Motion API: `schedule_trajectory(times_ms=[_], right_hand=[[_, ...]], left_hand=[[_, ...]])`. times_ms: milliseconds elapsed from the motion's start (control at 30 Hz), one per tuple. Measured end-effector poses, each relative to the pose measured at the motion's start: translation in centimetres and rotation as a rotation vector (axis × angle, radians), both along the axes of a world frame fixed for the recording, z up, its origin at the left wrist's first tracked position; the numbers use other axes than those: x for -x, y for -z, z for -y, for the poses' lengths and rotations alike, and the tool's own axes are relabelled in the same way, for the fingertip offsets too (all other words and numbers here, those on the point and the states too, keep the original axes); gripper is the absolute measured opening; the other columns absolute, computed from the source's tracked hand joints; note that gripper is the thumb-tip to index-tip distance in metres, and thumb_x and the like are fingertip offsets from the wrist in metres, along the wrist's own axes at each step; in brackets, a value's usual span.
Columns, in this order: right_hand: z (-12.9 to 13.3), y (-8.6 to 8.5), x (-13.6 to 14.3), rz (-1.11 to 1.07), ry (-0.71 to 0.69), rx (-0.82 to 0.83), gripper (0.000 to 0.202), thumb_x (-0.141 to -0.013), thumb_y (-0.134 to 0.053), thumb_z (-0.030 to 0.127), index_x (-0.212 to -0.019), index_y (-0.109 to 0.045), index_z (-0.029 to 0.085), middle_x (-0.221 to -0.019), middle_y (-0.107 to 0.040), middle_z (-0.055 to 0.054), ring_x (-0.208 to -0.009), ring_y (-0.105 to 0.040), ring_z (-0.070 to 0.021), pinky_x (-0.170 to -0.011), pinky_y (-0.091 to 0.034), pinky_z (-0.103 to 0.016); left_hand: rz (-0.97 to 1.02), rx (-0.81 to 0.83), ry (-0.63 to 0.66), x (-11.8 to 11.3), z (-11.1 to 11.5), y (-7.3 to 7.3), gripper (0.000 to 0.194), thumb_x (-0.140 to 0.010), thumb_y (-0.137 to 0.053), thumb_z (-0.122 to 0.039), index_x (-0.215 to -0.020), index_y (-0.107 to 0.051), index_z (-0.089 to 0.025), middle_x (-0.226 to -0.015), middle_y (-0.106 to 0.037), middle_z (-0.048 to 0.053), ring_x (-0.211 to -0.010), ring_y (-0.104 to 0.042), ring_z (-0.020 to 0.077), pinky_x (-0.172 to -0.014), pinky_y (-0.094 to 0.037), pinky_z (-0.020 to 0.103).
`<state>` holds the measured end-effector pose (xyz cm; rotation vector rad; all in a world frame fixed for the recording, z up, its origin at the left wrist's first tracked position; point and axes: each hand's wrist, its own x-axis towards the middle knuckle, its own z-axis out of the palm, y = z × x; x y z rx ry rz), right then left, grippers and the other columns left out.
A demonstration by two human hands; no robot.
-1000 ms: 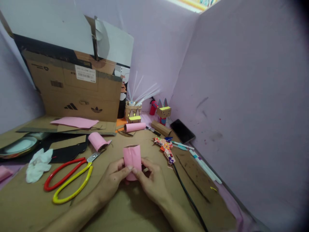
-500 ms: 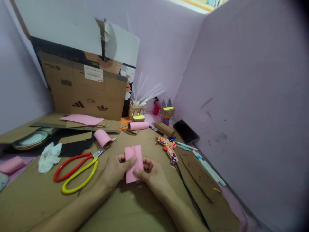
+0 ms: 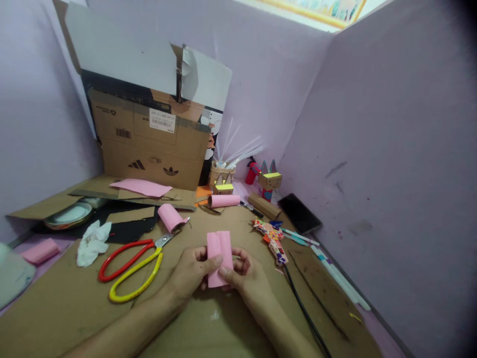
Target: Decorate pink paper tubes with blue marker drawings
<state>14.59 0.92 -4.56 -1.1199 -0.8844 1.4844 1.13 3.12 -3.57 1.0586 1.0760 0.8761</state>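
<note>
A small pink paper piece [image 3: 219, 248], with an upright seam or fold along its middle, is held between both hands above the cardboard. My left hand [image 3: 194, 272] is closed on its left side, the thumb pressed on the front. From the right, my right hand [image 3: 246, 273] grips it too, its thumb lying low on the front and fingers behind. To the left lie scissors [image 3: 158, 246] with one red and one yellow handle. Their tip reaches a pink paper roll [image 3: 171, 218]. On the right rests a flower-patterned glue gun [image 3: 274, 241] with a black cord.
A large cardboard box [image 3: 149, 144] stands at the back left. White tissue [image 3: 93, 243] and a tape roll [image 3: 70, 214] lie at left. Another pink roll [image 3: 225, 200], a cardboard cat figure [image 3: 270, 180] and a phone [image 3: 300, 214] are farther back. White sticks [image 3: 343, 276] lie along the right wall.
The view has shifted, so everything appears farther right and slightly lower. Both hands still hold the pink paper, which now stands more upright, its seam facing me.
</note>
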Motion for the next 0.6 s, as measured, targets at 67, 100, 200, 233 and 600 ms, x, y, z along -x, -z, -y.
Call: schedule_trajectory(times_ms=[67, 100, 200, 233, 600], right_hand=[[0.0, 0.1, 0.0, 0.017, -0.002, 0.006, 0.063, -0.042, -0.087, 0.039, -0.091, -0.057, 0.013, -0.062, -0.070, -0.002, -0.047, -0.062, -0.0126, -0.045, -0.049, -0.022], [-0.1, 0.2, 0.0, 0.029, -0.007, 0.006, 0.064, -0.042, -0.086, 0.040, -0.092, -0.057, 0.012, -0.063, -0.070, -0.002, -0.048, -0.062, -0.0125, -0.045, -0.049, -0.022], [-0.1, 0.3, -0.1, 0.068, -0.033, 0.001, 0.066, -0.045, -0.083, 0.047, -0.094, -0.057, 0.011, -0.061, -0.068, -0.002, -0.049, -0.061, -0.0126, -0.045, -0.049, -0.022], [-0.2, 0.3, -0.1, 0.079, -0.036, -0.001, 0.066, -0.047, -0.082, 0.049, -0.095, -0.057, 0.010, -0.058, -0.066, -0.001, -0.048, -0.059, -0.0123, -0.045, -0.049, -0.022], [3.2, 0.1, -2.4, 0.463, 0.363, -0.303, 0.042, -0.074, -0.054, 0.051, -0.050, -0.053, 0.017, -0.043, -0.037, 0.005, -0.043, -0.035, -0.0088, -0.042, -0.028, -0.020]], left_hand=[[0.020, 0.009, 0.023, 0.0, 0.0, 0.1, 0.040, -0.057, -0.072, -0.043, -0.074, -0.067, -0.007, -0.050, -0.057, 0.001, -0.039, -0.041, 0.0064, -0.036, -0.027, 0.018], [0.027, 0.010, 0.020, 0.0, 0.0, 0.2, 0.040, -0.057, -0.072, -0.043, -0.075, -0.067, -0.007, -0.051, -0.058, 0.001, -0.039, -0.041, 0.0063, -0.036, -0.026, 0.018], [0.058, 0.003, -0.052, -0.1, 0.0, 0.3, 0.039, -0.057, -0.072, -0.042, -0.072, -0.066, -0.007, -0.051, -0.058, 0.002, -0.038, -0.041, 0.0056, -0.036, -0.025, 0.017], [0.080, 0.001, -0.082, -0.1, 0.0, 0.3, 0.037, -0.057, -0.072, -0.042, -0.070, -0.065, -0.008, -0.051, -0.058, 0.001, -0.038, -0.040, 0.0054, -0.036, -0.026, 0.017], [0.143, 0.052, -0.215, 1.0, -1.1, 1.5, 0.037, -0.054, -0.078, -0.044, -0.055, -0.056, -0.015, -0.044, -0.051, -0.005, -0.039, -0.039, 0.0054, -0.037, -0.031, 0.016]])
